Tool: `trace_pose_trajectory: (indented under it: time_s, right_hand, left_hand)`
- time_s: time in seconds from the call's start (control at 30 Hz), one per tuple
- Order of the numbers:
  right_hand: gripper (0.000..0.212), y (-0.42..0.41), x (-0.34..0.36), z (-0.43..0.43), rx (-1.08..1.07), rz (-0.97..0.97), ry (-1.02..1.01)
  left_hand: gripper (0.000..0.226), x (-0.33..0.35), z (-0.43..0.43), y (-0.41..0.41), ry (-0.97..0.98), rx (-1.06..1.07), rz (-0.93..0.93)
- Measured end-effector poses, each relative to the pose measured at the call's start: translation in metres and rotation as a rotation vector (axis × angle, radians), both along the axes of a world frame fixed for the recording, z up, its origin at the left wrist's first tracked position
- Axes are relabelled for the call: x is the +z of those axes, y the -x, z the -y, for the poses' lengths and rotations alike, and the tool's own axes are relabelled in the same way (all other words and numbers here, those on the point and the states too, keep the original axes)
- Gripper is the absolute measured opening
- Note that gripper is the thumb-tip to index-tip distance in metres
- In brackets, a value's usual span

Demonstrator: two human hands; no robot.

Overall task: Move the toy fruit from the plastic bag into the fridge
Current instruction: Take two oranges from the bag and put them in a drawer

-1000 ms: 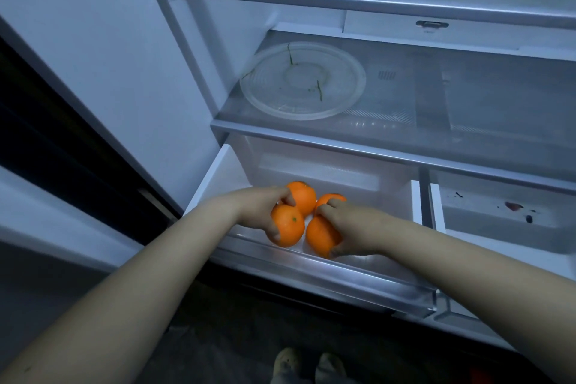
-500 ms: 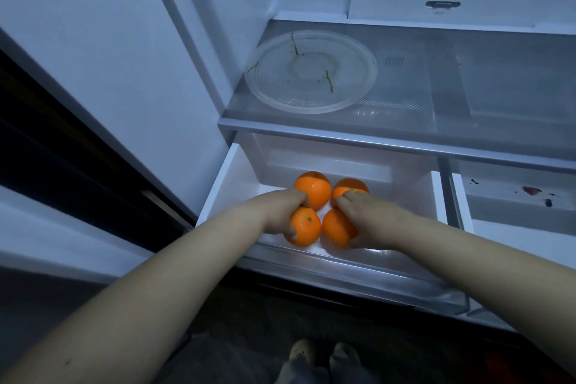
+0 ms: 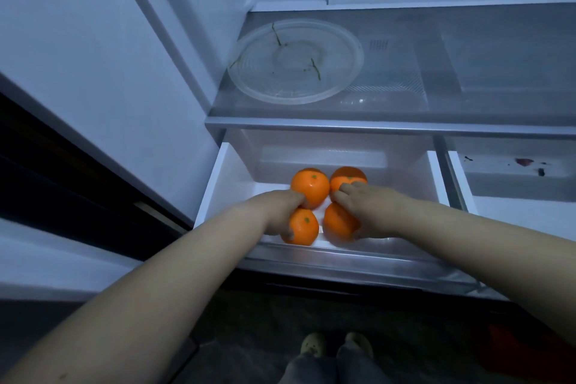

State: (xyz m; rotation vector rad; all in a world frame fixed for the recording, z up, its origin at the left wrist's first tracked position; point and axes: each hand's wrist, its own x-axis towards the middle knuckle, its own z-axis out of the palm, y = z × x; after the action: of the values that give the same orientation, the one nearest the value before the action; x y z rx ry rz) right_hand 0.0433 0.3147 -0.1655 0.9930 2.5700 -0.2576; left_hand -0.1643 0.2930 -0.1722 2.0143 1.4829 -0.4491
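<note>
Left hand (image 3: 274, 212) curled round two toy oranges (image 3: 301, 229); right hand (image 3: 372, 212) curled round second orange pair (image 3: 339, 223). Both low in pulled-out crisper drawer (image 3: 218, 190), likely to release without rolling.

Bare forearms (image 3: 162, 284), grey trousers (image 3: 324, 368), pale shoes (image 3: 312, 343)

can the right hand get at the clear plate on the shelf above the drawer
Probably not yet: the right hand is down in the drawer, gripping two toy oranges. The clear plate lies uncovered on the shelf above, so the way looks free once it lets go.
</note>
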Motion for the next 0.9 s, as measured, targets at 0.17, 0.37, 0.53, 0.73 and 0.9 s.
trace_pose_trajectory:
  time_s: [0.17,0.37,0.53,0.73,0.9]
  right_hand:
    - [0.074,0.0,0.003,0.002,0.0,0.002,-0.007]
    - [0.061,-0.002,0.011,0.0,-0.053,-0.119,0.002]
    - [0.059,-0.008,0.034,0.001,-0.116,-0.356,0.005]
    - [0.053,-0.02,0.081,0.02,-0.037,-0.509,-0.07]
    - [0.049,-0.025,0.115,0.051,0.079,-0.685,-0.147]
  left_hand:
    - [0.069,-0.003,0.0,0.001,0.0,-0.01,-0.048]
    - [0.063,0.013,0.004,-0.003,-0.111,0.062,-0.062]
    - [0.054,0.058,0.02,-0.006,-0.365,0.225,0.008]
    - [0.054,0.115,0.074,-0.024,-0.633,0.324,-0.024]
    - [0.053,0.14,0.129,-0.041,-0.805,0.388,-0.089]
